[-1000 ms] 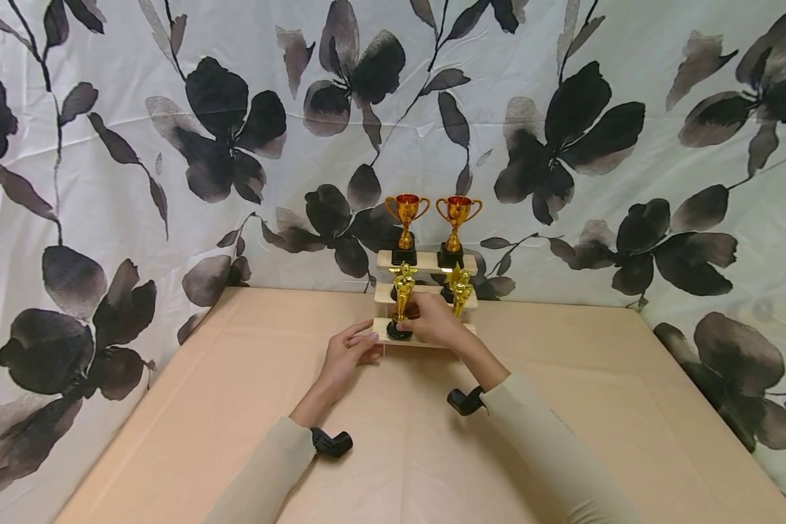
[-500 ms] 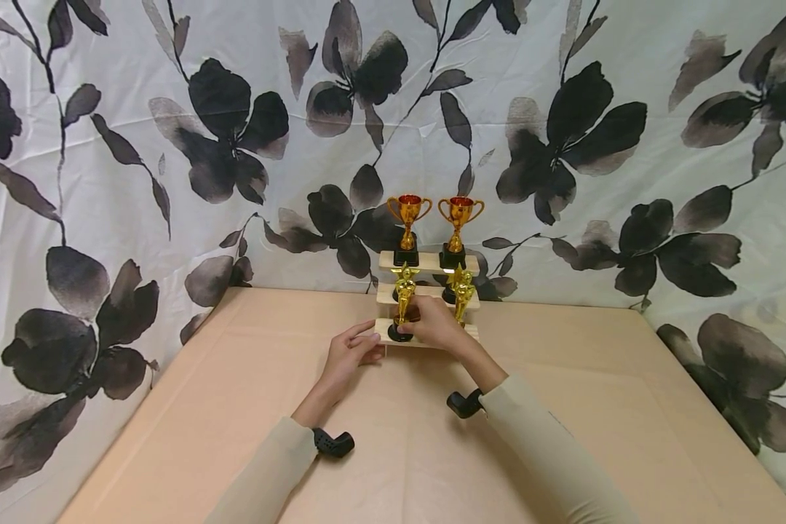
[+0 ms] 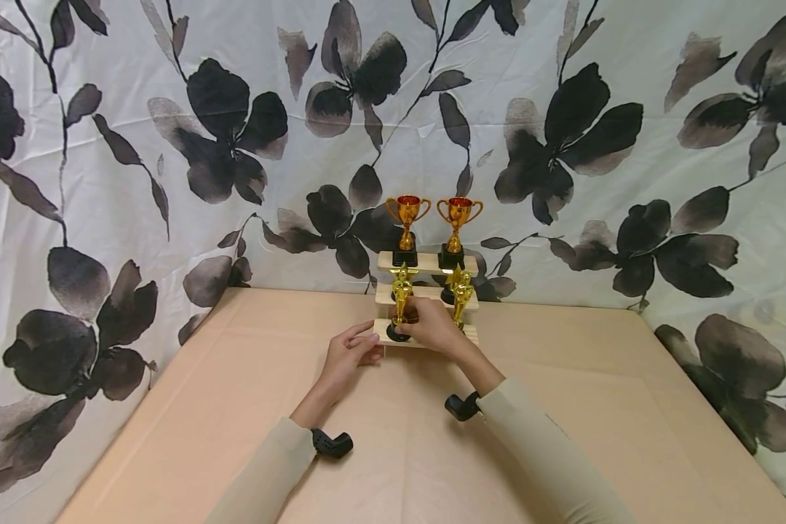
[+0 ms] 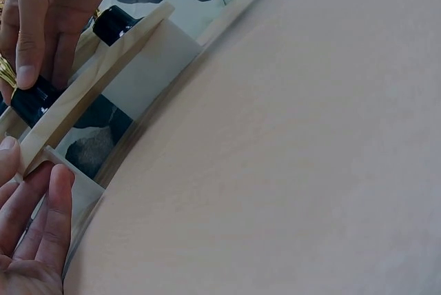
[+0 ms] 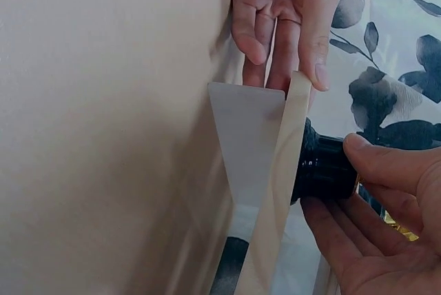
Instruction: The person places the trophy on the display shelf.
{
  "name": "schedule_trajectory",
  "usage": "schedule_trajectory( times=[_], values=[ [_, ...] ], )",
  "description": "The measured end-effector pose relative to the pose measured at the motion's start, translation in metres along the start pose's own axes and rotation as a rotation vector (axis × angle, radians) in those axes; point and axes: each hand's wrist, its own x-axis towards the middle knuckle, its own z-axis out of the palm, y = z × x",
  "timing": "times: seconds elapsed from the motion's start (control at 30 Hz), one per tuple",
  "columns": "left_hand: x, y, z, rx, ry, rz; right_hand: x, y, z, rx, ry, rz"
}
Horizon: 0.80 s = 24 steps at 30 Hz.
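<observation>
A three-step display stand (image 3: 428, 260) with pale wooden shelves stands near the back of the table. My right hand (image 3: 434, 326) pinches the black base (image 5: 324, 167) of a gold figure trophy (image 3: 402, 297), which stands upright at the left of the lowest shelf. At that shelf's left end, my left hand (image 3: 342, 360) holds the board (image 5: 279, 185), thumb on top and fingers beneath. A second gold figure trophy (image 3: 461, 295) stands to the right, partly behind my right hand. Star-topped trophies on the middle shelf are mostly hidden. Two gold cup trophies (image 3: 407, 212) occupy the top shelf.
The table (image 3: 393, 451) has a light tan covering. A white cloth (image 3: 458, 44) with dark flowers hangs behind and at both sides. Clear side panels (image 5: 248, 143) support the shelves. Each wrist carries a small black camera (image 3: 332, 443).
Both hands keep their holds. The figure trophy in my right hand looks very slightly shifted; the stand and the other trophies stay put.
</observation>
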Motion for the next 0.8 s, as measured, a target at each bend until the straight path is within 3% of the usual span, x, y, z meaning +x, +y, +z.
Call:
schedule_trajectory(
  times=[0.27, 0.53, 0.8],
  values=[
    [0.000, 0.000, 0.001, -0.006, -0.004, -0.012, -0.005, -0.002, -0.002, 0.013, 0.037, 0.026],
    [0.001, 0.000, 0.002, -0.019, 0.000, -0.003, -0.017, -0.009, -0.007, 0.062, 0.142, 0.072],
    [-0.001, 0.002, 0.002, -0.013, 0.017, -0.019, -0.040, -0.005, -0.008, 0.034, 0.108, 0.026]
  ],
)
